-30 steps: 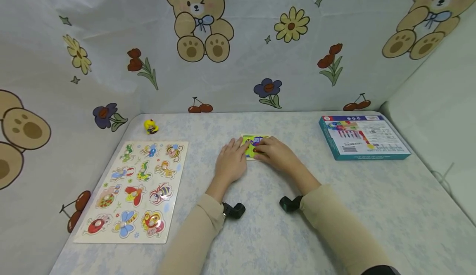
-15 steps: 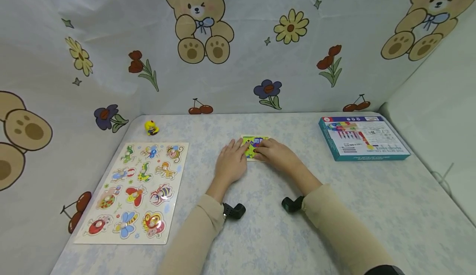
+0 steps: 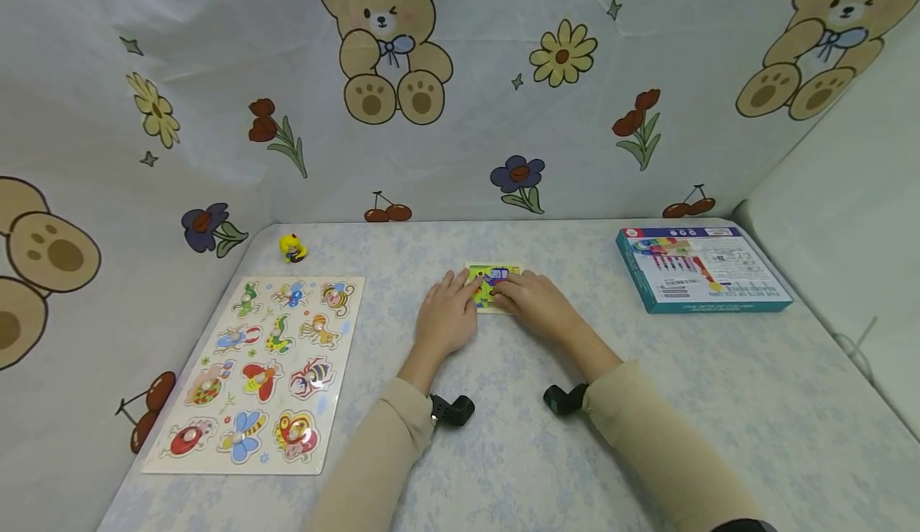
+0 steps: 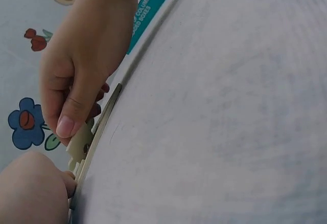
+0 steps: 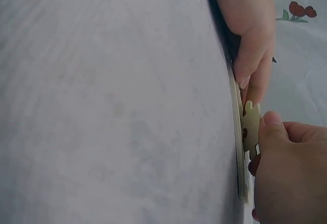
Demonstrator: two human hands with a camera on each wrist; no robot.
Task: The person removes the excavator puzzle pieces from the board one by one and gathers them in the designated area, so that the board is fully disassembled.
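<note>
A small jigsaw puzzle board (image 3: 480, 303), bright green with a purple vehicle picture, lies at the middle back of the table, partly covered by both hands. My left hand (image 3: 447, 312) rests along its left side, fingers extended over the edge. At the right side, my right hand (image 3: 542, 304) pinches a jigsaw piece between thumb and fingers. Seen from the left wrist, that piece (image 4: 80, 143) stands tilted above the thin board. In the right wrist view the knobbed piece (image 5: 251, 128) reaches from the thumb towards the left fingers (image 5: 245, 70). Its printed face is mostly hidden.
To the left lies a large insect puzzle board (image 3: 262, 372) with several pictures. Behind it stands a small yellow figurine (image 3: 291, 248). A flat teal-edged box (image 3: 704, 268) sits at the back right. A printed bear curtain (image 3: 460, 172) hangs behind the table.
The head view has tilted up slightly. My right hand has shifted a little at the puzzle's right side, still pinching the jigsaw piece. My left hand stays in place.
</note>
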